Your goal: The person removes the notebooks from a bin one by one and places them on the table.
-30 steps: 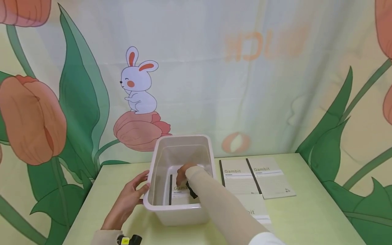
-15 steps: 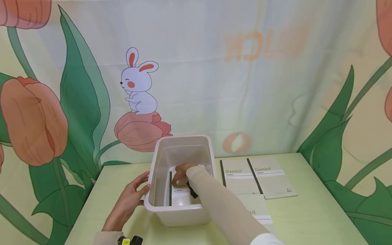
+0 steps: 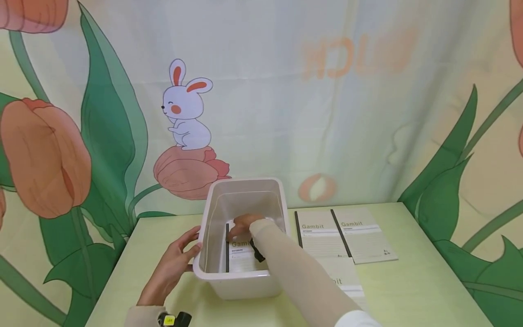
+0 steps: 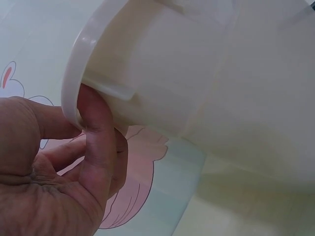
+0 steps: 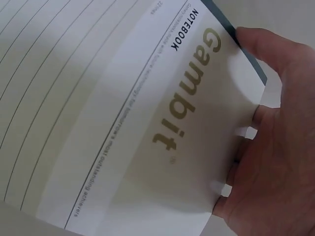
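A light grey plastic bin (image 3: 241, 286) stands on the table, and a Gambit notebook (image 3: 243, 261) with a dark spine lies inside it. My left hand (image 3: 175, 261) grips the bin's left rim; in the left wrist view, the thumb and a bent finger pinch that rim. My right hand (image 3: 243, 225) reaches into the bin and holds the notebook near its top left corner. In the right wrist view, the thumb of the right hand (image 5: 275, 147) touches the spine and the other fingers bend at the top edge, their tips partly hidden.
Two more Gambit notebooks (image 3: 320, 236), (image 3: 367, 236) lie side by side right of the bin. Another notebook (image 3: 345, 277) in front of them is partly covered by my right sleeve (image 3: 300, 268). A printed curtain (image 3: 261, 113) hangs behind the table (image 3: 425, 281).
The notebook in the bin has shifted slightly toward the back. My right thumb has moved left from the cover to the spine. The left hand stays on the rim.
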Demonstrator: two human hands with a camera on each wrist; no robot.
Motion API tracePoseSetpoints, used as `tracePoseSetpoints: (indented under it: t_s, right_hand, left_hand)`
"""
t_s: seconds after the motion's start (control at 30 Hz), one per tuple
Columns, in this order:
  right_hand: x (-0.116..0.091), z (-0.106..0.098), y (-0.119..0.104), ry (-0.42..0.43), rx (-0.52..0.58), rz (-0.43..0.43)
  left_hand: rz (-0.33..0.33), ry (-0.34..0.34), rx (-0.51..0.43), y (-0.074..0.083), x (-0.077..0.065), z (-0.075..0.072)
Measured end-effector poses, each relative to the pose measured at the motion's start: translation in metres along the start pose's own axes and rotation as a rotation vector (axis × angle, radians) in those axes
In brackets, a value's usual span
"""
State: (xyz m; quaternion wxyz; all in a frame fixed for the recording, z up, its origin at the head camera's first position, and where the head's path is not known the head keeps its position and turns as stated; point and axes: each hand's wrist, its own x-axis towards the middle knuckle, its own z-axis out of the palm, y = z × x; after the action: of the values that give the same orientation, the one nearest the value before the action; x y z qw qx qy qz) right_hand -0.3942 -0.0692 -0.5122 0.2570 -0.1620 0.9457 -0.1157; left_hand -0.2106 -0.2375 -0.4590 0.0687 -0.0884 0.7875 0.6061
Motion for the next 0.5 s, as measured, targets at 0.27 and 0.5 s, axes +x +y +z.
tracePoseSetpoints:
  t_s: [0.27, 0.5]
  right_hand:
    - [-0.012, -0.006, -0.006, 0.085, -0.044, -0.003]
    - [-0.009, -0.018, -0.011, 0.176, -0.019, -0.075]
  left_hand:
    - [0.013, -0.002, -0.003, 0.000, 0.000, 0.001]
    - [0.027, 0.005, 0.010, -0.002, -0.002, 0.000]
